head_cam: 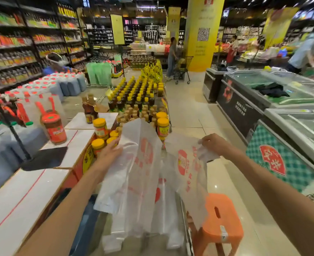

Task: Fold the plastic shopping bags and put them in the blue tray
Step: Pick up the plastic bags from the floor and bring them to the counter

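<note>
A translucent white plastic shopping bag (143, 172) with red print hangs spread in the air between my two hands. My left hand (109, 151) grips its left upper edge, fingers curled into the plastic. At the upper right, my right hand (214, 144) pinches one handle of the bag. Below the bag, more plastic bags (139, 228) lie in a loose heap. A dark blue edge (86, 224) shows under my left forearm; whether it is the tray I cannot tell.
An orange plastic stool (221, 218) stands on the tiled floor at the lower right. White cartons (23, 196) and yellow-lidded jars (100, 128) fill the display on the left. Chest freezers (281, 111) line the right side. Shoppers stand further down the aisle.
</note>
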